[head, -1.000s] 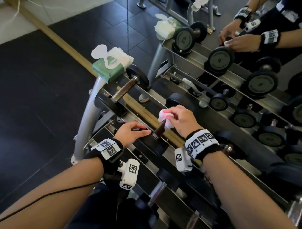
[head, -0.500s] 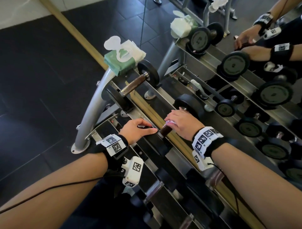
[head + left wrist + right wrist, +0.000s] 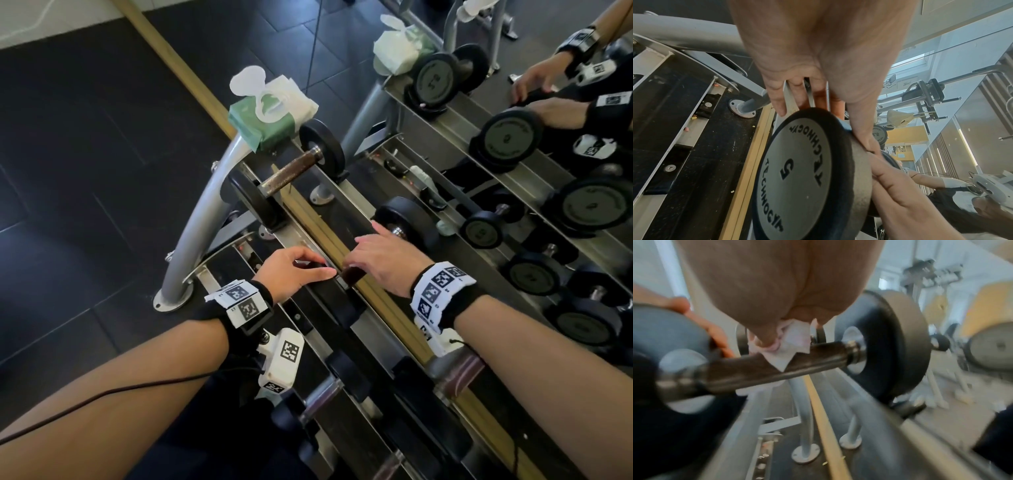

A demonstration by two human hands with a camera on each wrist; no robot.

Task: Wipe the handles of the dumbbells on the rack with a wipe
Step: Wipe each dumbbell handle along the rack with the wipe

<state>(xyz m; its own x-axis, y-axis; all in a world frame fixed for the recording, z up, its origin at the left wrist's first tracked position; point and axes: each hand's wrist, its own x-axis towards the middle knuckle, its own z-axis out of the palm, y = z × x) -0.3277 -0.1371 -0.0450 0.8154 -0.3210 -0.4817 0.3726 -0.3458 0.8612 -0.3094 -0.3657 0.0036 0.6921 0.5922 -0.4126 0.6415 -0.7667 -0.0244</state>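
Observation:
A black dumbbell lies on the top tier of the rack (image 3: pixel 202 219), with its dark handle (image 3: pixel 352 274) between my two hands. My left hand (image 3: pixel 294 270) grips the near plate (image 3: pixel 803 170), marked 5: fingers over its top, thumb on the rim. My right hand (image 3: pixel 383 263) is wrapped over the handle (image 3: pixel 756 368) and presses a crumpled white wipe (image 3: pixel 789 344) onto it. The far plate (image 3: pixel 406 222) sits just past my right fingers. From the head view the wipe is hidden under my right hand.
A green pack of wipes (image 3: pixel 270 113) with its lid open sits on the rack's left end. Beside it rests another dumbbell (image 3: pixel 291 171) with a rusty handle. Lower tiers hold several more dumbbells (image 3: pixel 322 394). A mirror behind reflects the rack.
My right hand has closed down over the handle, and the wipe that showed above my fingers is now hidden from the head view. My left hand has stayed on the near plate.

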